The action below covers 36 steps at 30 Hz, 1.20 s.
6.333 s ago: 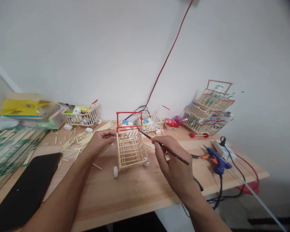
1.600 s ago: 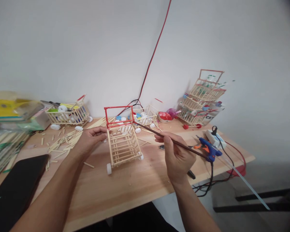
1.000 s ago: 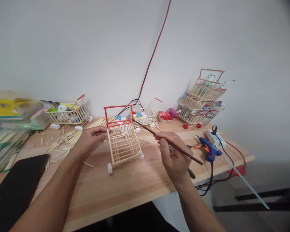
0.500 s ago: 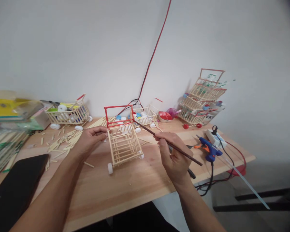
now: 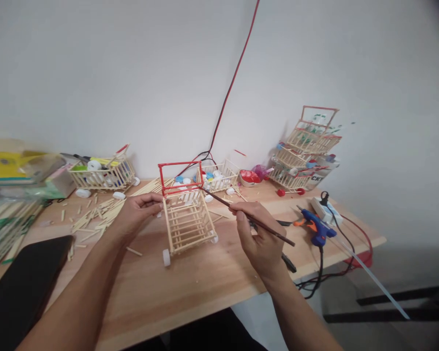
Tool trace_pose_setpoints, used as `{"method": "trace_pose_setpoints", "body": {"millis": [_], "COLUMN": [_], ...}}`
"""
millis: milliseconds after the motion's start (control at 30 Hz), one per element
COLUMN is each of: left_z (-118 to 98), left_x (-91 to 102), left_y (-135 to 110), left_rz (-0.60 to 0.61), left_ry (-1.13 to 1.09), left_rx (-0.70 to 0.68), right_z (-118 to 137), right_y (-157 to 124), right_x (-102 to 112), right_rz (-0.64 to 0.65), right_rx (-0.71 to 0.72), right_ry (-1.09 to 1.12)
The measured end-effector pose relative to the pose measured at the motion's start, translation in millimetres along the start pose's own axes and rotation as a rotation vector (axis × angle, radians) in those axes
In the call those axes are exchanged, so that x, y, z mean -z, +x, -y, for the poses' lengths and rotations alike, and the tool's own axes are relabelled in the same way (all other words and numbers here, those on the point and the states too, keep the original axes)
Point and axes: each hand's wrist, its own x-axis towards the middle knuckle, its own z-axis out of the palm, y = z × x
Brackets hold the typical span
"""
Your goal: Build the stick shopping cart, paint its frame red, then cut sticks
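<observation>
Stick cart point(image 5: 188, 223), loose sticks point(image 5: 108, 213) nearby, 1 filled cart point(image 5: 222, 183) behind

Both the left hand point(image 5: 144, 208) and the right hand point(image 5: 261, 239) are bare, with slender fingers and narrow wrists. The left forearm point(image 5: 89, 278) and the right forearm point(image 5: 300, 309) are bare too, smooth in outline and wider toward the lower edge of the view, where they are cut off. Between them, at the bottom, shows some black clothing point(image 5: 214, 334), plain and very dark, with a sloping upper edge; its folds and seams cannot be made out. Fingernails are too small to tell clearly.
</observation>
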Motion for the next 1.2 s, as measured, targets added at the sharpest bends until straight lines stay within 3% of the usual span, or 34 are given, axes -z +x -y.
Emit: {"method": "trace_pose_setpoints", "body": {"millis": [200,400,733,1033,1200], "left_z": [1,-1,-9,-12,-12], "left_x": [1.3,-0.2,-2.3,-4.4,-3.9], "left_y": [0,0,-2,-3,-3], "left_rz": [0.000,0.006,0.004,0.014,0.025], "left_ry": [0.023,0.013,0.052,0.012,0.017], "left_rx": [0.004,-0.015,-0.046,-0.016,-0.031], "right_z": [8,7,4,5,6], "right_y": [11,31,50,50,49], "right_x": [13,6,-2,-2,-3], "right_rz": [-0.131,-0.029,-0.074,-0.122,-0.088], "right_rx": [-0.061,0.054,0.131,0.152,0.151], "right_ry": [0.029,-0.051,-0.082,-0.083,-0.072]}}
